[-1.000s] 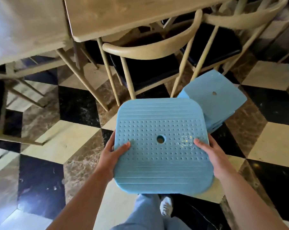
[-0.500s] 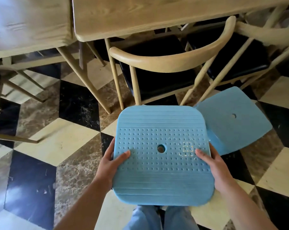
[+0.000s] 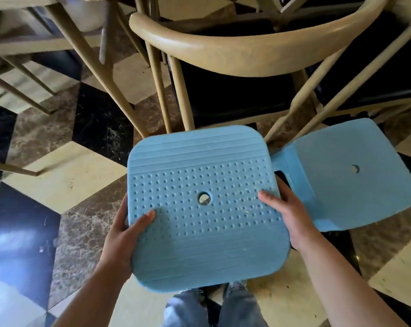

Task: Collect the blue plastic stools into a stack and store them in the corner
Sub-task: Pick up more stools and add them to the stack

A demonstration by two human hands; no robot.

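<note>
Blue stool (image 3: 206, 208) held before wooden chair (image 3: 242, 55).

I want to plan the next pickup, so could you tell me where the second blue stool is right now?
In the head view the second blue stool stands on the floor at the right, beside the held stool and just in front of the wooden chair.

Two light-blue square plastic stools: one dimpled stool (image 3: 206, 208), one smooth stool (image 3: 355, 175). Two hands: left hand (image 3: 122, 234), right hand (image 3: 291, 215). One curved-back beige wooden chair (image 3: 237, 53) fully visible.
</note>
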